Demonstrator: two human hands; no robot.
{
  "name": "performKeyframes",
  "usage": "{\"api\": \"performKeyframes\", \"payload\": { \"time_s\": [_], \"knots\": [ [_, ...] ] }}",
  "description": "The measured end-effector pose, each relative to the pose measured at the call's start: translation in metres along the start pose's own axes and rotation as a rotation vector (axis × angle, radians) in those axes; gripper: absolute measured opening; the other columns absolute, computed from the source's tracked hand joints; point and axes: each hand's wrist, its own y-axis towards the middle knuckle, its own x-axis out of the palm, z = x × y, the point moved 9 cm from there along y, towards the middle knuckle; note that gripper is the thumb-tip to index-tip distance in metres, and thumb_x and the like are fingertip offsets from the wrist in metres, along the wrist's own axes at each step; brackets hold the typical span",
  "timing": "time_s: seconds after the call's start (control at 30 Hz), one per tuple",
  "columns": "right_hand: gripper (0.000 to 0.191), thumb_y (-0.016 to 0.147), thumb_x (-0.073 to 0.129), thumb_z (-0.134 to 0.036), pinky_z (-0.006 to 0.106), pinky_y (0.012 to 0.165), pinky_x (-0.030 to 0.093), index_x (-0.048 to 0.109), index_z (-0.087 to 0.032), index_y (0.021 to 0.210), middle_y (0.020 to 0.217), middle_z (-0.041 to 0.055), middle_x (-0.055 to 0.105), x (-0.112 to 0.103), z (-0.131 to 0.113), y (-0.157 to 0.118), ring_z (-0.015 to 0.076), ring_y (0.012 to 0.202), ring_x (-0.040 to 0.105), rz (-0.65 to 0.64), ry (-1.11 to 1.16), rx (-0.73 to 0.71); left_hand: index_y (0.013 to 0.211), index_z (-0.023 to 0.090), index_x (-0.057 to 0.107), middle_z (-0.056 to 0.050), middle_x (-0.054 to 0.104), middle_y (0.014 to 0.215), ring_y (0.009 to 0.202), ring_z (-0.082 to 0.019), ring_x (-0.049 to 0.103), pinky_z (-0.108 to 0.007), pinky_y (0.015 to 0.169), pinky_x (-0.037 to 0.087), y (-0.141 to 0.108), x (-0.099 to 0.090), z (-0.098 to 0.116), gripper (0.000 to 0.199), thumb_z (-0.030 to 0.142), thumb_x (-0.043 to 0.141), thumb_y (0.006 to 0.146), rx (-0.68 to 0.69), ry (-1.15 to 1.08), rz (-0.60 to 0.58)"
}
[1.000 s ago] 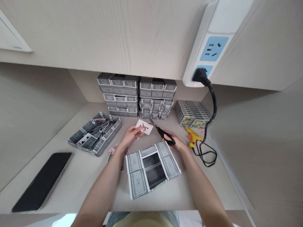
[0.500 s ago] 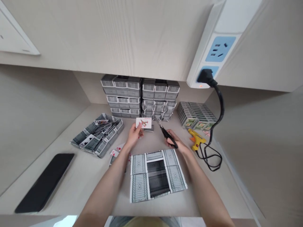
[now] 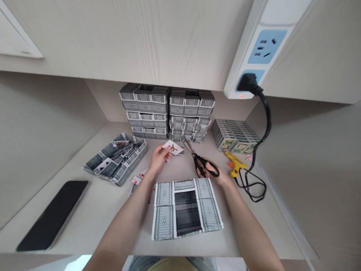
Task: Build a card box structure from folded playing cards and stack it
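Note:
Between the fingers of my left hand [image 3: 159,157] is a joker playing card [image 3: 173,147], tilted, with its picture side toward me. My right hand [image 3: 207,168] has its fingers through the handles of black scissors [image 3: 199,160]; the blades are a little apart and point up and left, close to the card's right side. A small stack of cards [image 3: 180,151] lies partly hidden behind the joker. Below both hands, nearest me, stands a box made of playing cards [image 3: 164,210] with a dark rectangular opening.
A card-built tray [image 3: 118,180] with loose cards and a black phone [image 3: 53,214] lie left. Card-built boxes [image 3: 149,118] are stacked at the back. Right are card packs [image 3: 234,135], a yellow glue gun [image 3: 236,165] and its cord; a power strip [image 3: 255,64] hangs above.
My left hand has tilted the joker card, its right end now lower. The scissors have turned in my right hand, showing both handle loops with the blades apart. The view has shifted slightly.

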Motion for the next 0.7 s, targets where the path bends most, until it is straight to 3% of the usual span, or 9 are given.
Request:
{"api": "performKeyframes", "payload": {
  "time_s": [0.13,0.23,0.3,0.43,0.6,0.7],
  "knots": [
    [0.054,0.066,0.049,-0.068,0.025,0.045,0.035,0.046,-0.021,0.09,0.068,0.0017,0.056,0.003,0.01,0.009,0.0129,0.048,0.048,-0.061,0.172,0.036,0.076,0.015,0.062,-0.005,0.06,0.102,0.083,-0.013,0.06,-0.023,0.069,0.049,-0.001,-0.004,0.008,0.024,0.029,0.069,0.059,0.091,0.002,0.031],
    [0.052,0.067,0.047,-0.068,0.026,0.047,0.037,0.046,-0.021,0.09,0.069,0.0018,0.056,0.002,0.011,0.011,0.0133,0.049,0.05,-0.076,0.209,0.042,0.074,0.018,0.066,-0.005,0.055,0.114,0.102,-0.017,0.053,-0.023,0.073,0.048,-0.002,-0.009,0.013,0.016,0.024,0.067,0.059,0.167,0.14,0.081],
    [0.052,0.068,0.047,-0.068,0.026,0.048,0.037,0.046,-0.02,0.089,0.07,0.0021,0.056,0.002,0.01,0.01,0.0134,0.049,0.05,-0.083,0.21,0.041,0.074,0.019,0.067,-0.004,0.058,0.108,0.099,-0.017,0.054,-0.022,0.069,0.047,-0.001,-0.013,0.011,0.013,0.022,0.064,0.061,0.171,0.215,0.11],
    [0.053,0.068,0.048,-0.067,0.025,0.047,0.035,0.046,-0.02,0.091,0.068,0.0016,0.055,0.004,0.008,0.008,0.0129,0.049,0.049,-0.09,0.2,0.033,0.079,0.018,0.069,-0.003,0.065,0.088,0.071,-0.011,0.057,-0.02,0.058,0.044,0.001,-0.011,0.003,0.017,0.023,0.059,0.065,0.114,0.242,0.055],
    [0.051,0.068,0.049,-0.067,0.024,0.045,0.033,0.045,-0.021,0.089,0.067,0.0013,0.054,0.007,0.007,0.007,0.0124,0.048,0.047,-0.09,0.173,0.026,0.085,0.016,0.068,-0.004,0.066,0.084,0.073,-0.012,0.057,-0.02,0.061,0.044,0.001,0.002,0.002,0.024,0.027,0.057,0.066,0.099,0.143,-0.077],
    [0.049,0.068,0.049,-0.065,0.024,0.045,0.032,0.044,-0.02,0.086,0.067,0.0013,0.053,0.008,0.007,0.006,0.0119,0.048,0.046,-0.103,0.161,0.018,0.085,0.014,0.066,-0.004,0.065,0.077,0.062,-0.01,0.057,-0.02,0.056,0.044,0.001,0.003,-0.001,0.026,0.03,0.06,0.066,0.052,0.096,-0.069]
  ]
}}
